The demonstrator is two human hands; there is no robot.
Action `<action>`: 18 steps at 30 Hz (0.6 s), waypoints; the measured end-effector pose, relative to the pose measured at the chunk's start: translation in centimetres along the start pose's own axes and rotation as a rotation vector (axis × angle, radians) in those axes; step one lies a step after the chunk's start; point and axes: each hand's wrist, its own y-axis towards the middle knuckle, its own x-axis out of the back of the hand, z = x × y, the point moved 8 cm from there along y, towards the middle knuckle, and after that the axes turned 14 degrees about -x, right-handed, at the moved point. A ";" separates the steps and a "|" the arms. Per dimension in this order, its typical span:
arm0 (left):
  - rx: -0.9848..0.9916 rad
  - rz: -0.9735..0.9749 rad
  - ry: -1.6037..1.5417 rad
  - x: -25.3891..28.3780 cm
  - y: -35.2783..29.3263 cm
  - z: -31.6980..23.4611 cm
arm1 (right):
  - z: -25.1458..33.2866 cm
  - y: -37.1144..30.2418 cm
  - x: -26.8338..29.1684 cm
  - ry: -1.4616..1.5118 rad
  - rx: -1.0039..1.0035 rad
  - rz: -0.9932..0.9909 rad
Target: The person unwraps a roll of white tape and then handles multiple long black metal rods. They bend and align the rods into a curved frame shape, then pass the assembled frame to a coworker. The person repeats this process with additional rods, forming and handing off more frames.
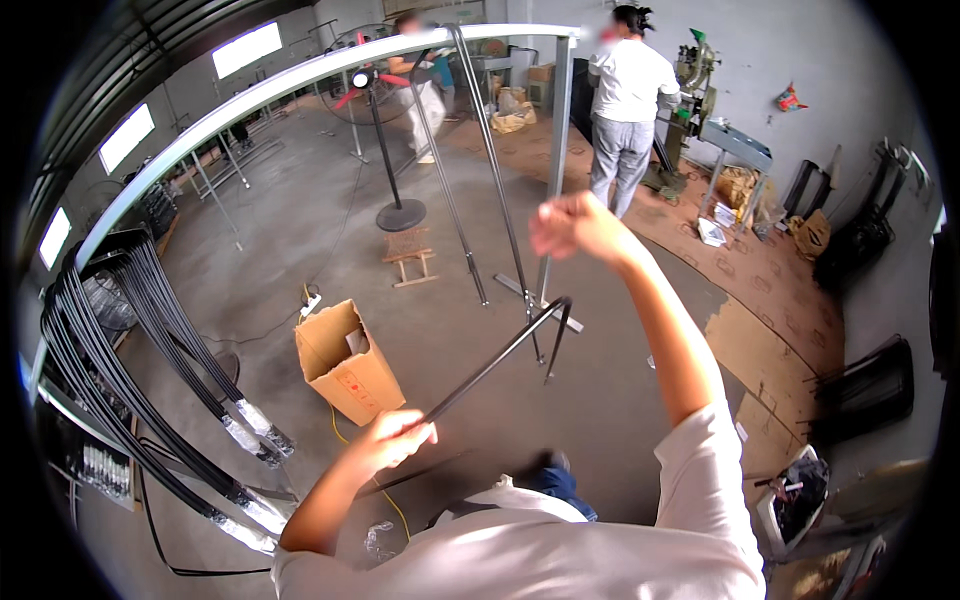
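Observation:
My left hand (pixel 397 438), low in the middle, is closed around a black bent metal tube (pixel 490 366). The tube slants up and away to the right, then bends down at its far end. My right hand (pixel 578 226) is raised and reaches forward, with blurred fingers that look loosely curled. Nothing visible sticks out of it. Just left of it, a long black U-shaped tube frame (pixel 490 135) hangs over the pale metal rail (pixel 300 72). On the left, a bundle of similar black tubes (pixel 95 340) hangs, its lower ends wrapped in clear plastic.
An open cardboard box (pixel 350 365) stands on the floor near my left hand. Beyond it are a small wooden stool (pixel 410 262) and a pedestal fan (pixel 400 214). A person (pixel 622 110) stands by a green machine (pixel 697 75); another person (pixel 425 100) is farther back.

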 end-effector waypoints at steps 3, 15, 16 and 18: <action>-0.045 -0.066 0.118 0.3 1.5 -0.7 | -0.7 11.6 4.2 0.108 0.017 -0.154; 0.099 -0.565 0.195 -0.1 9.8 -6.3 | 0.0 40.5 6.3 0.340 0.322 -0.121; 0.093 -0.595 0.210 0.2 10.6 -6.9 | 0.4 41.0 6.0 0.401 0.348 -0.054; 0.123 -0.612 0.217 0.2 11.5 -7.4 | 1.6 39.7 5.6 0.481 0.407 -0.003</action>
